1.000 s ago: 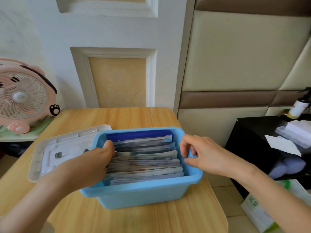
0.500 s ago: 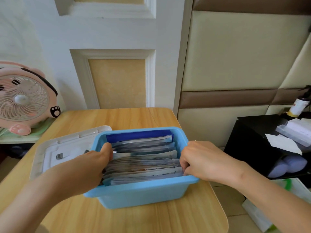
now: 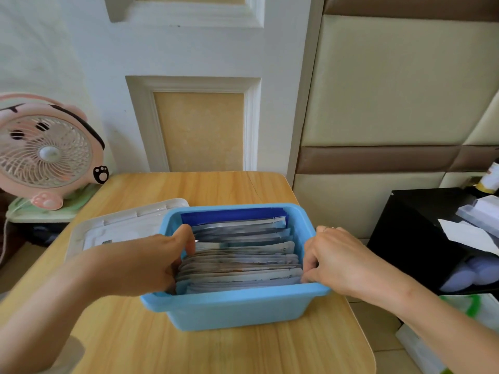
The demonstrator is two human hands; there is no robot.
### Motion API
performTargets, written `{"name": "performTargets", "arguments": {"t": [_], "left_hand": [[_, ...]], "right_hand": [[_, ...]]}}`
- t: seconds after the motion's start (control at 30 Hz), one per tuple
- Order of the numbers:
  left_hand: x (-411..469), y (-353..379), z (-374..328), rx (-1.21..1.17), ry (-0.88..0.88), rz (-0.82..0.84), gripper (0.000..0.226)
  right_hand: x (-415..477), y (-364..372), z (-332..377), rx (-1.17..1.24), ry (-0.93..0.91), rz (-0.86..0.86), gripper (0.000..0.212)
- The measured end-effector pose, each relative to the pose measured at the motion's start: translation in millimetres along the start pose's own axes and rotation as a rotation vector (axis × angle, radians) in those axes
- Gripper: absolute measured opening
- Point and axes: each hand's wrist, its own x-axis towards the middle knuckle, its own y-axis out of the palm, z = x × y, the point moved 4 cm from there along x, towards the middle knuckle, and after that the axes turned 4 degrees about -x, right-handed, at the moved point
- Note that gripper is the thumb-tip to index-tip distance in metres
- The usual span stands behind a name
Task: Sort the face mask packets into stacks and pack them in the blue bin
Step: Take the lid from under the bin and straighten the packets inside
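Head view. Wood-grain worktop (image 3: 216,190) set against a white panelled door (image 3: 199,130); padded cream and brown wall to the right.

Blue bin (image 3: 237,311) stands near the worktop's front right corner. Face mask packets (image 3: 243,255) stand on edge inside it, filed front to back and filling it; a dark blue packet is at the far wall, silvery grey ones in front. Print on them is too blurred to read, and no count is possible.

Left hand (image 3: 140,263): reaches into the bin's left side, thumb on the packets' top edges, fingers curled down round their left ends and hidden below the rim.

Right hand (image 3: 340,260): fingers curled onto the packets' right ends, tips hidden between packets and bin wall. Hands are apart, one at each end of the row.

White lid (image 3: 129,222) lies flat beside the bin toward the worktop's left edge, partly covered by the left forearm.

Pink fan (image 3: 46,155) stands off the worktop's far left corner, cut by the frame. Black cabinet (image 3: 405,225) on the right holds items that are cropped and unclear.
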Motion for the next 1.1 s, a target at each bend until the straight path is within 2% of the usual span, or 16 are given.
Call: {"name": "performTargets", "arguments": {"t": [0.13, 0.47, 0.6, 0.67, 0.73, 0.77, 0.83, 0.9, 0.93, 1.0, 1.1], "left_hand": [[-2.9, 0.2, -0.5, 0.04, -0.03, 0.014, 0.033], [2.5, 3.6, -2.7, 0.057, -0.036, -0.019, 0.031], [-5.2, 2.2, -9.1, 0.063, -0.078, -0.031, 0.027], [-9.1, -5.4, -15.3, 0.106, -0.094, -0.154, 0.022], [-11.4, -18.6, -26.8, 0.18, -0.114, -0.402, 0.022], [-9.8, -21.7, -32.9, 0.14, -0.107, -0.517, 0.03], [3.3, -15.6, -50.3, -0.044, 0.075, -0.635, 0.058], [24.9, 2.8, -63.4, -0.015, 0.26, -0.54, 0.074], [36.2, 14.0, -64.5, 0.036, 0.273, -0.454, 0.077], [50.5, 27.2, -60.3, 0.081, 0.204, -0.277, 0.083], [54.2, 29.5, -59.9, 0.096, 0.147, -0.204, 0.07]], "right_hand": [[-4.2, -0.4, -3.7, 0.083, -0.018, 0.08, 0.016], [-0.7, 6.0, -7.4, 0.097, -0.029, 0.021, 0.012], [-2.3, -0.4, -8.0, 0.121, -0.023, 0.08, 0.011], [-0.4, -14.7, -15.4, 0.237, 0.041, 0.024, 0.008], [6.8, -28.7, -23.2, 0.357, 0.103, -0.152, 0.008], [13.0, -31.4, -26.0, 0.391, 0.112, -0.246, 0.013], [27.2, -25.4, -26.6, 0.424, 0.116, -0.322, 0.031], [40.7, -8.5, -22.3, 0.398, 0.11, -0.257, 0.044], [45.6, 1.1, -20.0, 0.373, 0.1, -0.218, 0.048], [51.3, 13.8, -17.8, 0.345, 0.064, -0.203, 0.05], [48.2, 18.6, -19.7, 0.36, 0.073, -0.279, 0.047]]}}
